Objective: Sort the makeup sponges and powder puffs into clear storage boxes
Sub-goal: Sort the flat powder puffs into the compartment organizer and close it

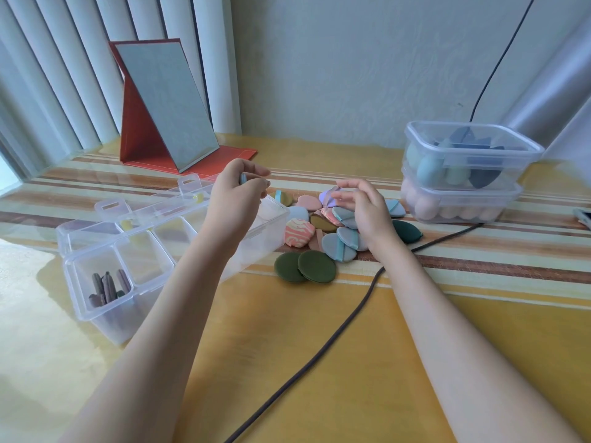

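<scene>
A pile of powder puffs (339, 235) in pink, blue, grey, tan and green lies mid-table. Two round dark green puffs (307, 266) sit at its front. My left hand (238, 193) hovers over the right end of a clear divided box (105, 266) and pinches a small light blue puff (243, 178). My right hand (367, 209) is over the pile, fingers curled round a lilac puff (329, 196). The box's left compartment holds several mauve puffs (107, 287). Two stacked clear tubs (463, 174) at the right hold blue sponges above and pink ones below.
A red folding mirror (166, 107) stands at the back left by the curtain. A dark cable (335, 330) crosses the yellow striped tablecloth from the tubs to the front edge. The divided box's lid (153, 199) lies open behind it. A phone corner (583, 217) shows at the far right.
</scene>
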### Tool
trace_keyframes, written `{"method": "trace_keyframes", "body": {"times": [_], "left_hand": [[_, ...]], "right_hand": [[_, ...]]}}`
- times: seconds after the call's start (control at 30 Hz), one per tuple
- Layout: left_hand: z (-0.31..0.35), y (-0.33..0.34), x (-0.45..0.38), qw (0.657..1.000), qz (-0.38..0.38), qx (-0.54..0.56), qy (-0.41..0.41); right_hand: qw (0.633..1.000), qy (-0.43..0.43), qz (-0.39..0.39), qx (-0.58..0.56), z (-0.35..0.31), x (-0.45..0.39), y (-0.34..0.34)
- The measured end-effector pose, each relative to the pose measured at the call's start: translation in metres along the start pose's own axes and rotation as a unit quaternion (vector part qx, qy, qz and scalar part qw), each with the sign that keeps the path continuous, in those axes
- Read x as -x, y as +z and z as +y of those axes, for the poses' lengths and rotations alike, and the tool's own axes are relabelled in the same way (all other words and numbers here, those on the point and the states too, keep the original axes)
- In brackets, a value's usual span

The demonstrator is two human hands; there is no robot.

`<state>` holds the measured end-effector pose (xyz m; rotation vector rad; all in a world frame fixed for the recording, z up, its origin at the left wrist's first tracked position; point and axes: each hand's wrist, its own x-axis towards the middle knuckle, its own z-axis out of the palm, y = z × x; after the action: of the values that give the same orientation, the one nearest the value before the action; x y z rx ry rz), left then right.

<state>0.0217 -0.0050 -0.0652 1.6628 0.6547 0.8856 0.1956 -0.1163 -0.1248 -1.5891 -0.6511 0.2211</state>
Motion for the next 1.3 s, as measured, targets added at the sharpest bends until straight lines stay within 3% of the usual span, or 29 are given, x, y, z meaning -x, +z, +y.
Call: {"method": "trace_keyframes", "body": {"times": [0.07, 0.17, 0.27, 0.33, 0.4, 0.5, 0.57, 0.67, 0.83, 0.97, 1.03, 1.13, 1.2, 1.27, 1.3], "left_hand": [[0.000, 0.000, 0.000, 1.000, 0.000, 0.003, -0.002], [0.000, 0.000, 0.000, 1.000, -0.004, -0.002, 0.000], [0.000, 0.001, 0.000, 1.000, -0.003, -0.004, -0.001], [0.001, 0.001, 0.001, 1.000, 0.000, -0.003, -0.001], [0.001, 0.001, 0.001, 1.000, 0.002, -0.006, 0.000], [0.001, 0.001, 0.001, 1.000, 0.000, -0.013, -0.001], [0.001, 0.001, 0.001, 1.000, 0.001, -0.016, -0.003], [0.001, 0.001, 0.001, 1.000, 0.002, -0.023, -0.003], [0.001, 0.002, 0.001, 1.000, 0.001, -0.023, -0.003], [0.000, 0.000, 0.000, 1.000, 0.006, 0.007, -0.004], [0.000, 0.000, 0.000, 1.000, 0.011, 0.018, -0.003], [0.000, 0.000, 0.000, 1.000, 0.010, 0.026, -0.003], [0.000, 0.000, 0.000, 0.999, 0.009, 0.033, -0.007], [0.002, 0.000, 0.001, 0.999, 0.015, 0.048, -0.004], [0.003, 0.001, 0.002, 0.998, 0.019, 0.066, 0.000]], "right_hand": [[0.998, 0.041, -0.003, -0.052, -0.005, -0.001, -0.005], [0.988, 0.080, -0.095, -0.092, -0.010, 0.003, -0.011], [0.980, 0.082, -0.175, -0.042, -0.012, 0.005, -0.012], [0.981, 0.062, -0.182, 0.037, -0.012, 0.007, -0.008], [0.964, 0.027, -0.190, 0.186, -0.013, 0.010, 0.003], [0.845, -0.052, -0.214, 0.487, -0.013, 0.012, 0.026], [0.822, -0.051, -0.223, 0.521, -0.015, 0.013, 0.035], [0.859, -0.054, -0.211, 0.463, -0.015, 0.015, 0.036], [0.887, -0.111, -0.158, 0.420, -0.015, 0.023, 0.045], [0.972, -0.089, -0.092, 0.198, -0.023, 0.024, 0.037], [0.974, -0.089, -0.097, 0.187, -0.027, 0.023, 0.030], [0.974, -0.027, -0.179, 0.134, -0.033, 0.017, 0.020], [0.987, -0.047, -0.104, 0.117, -0.031, 0.007, 0.013], [0.972, -0.070, 0.011, 0.225, -0.018, -0.008, 0.005], [0.949, -0.048, 0.017, 0.311, -0.010, -0.014, 0.002]]}}
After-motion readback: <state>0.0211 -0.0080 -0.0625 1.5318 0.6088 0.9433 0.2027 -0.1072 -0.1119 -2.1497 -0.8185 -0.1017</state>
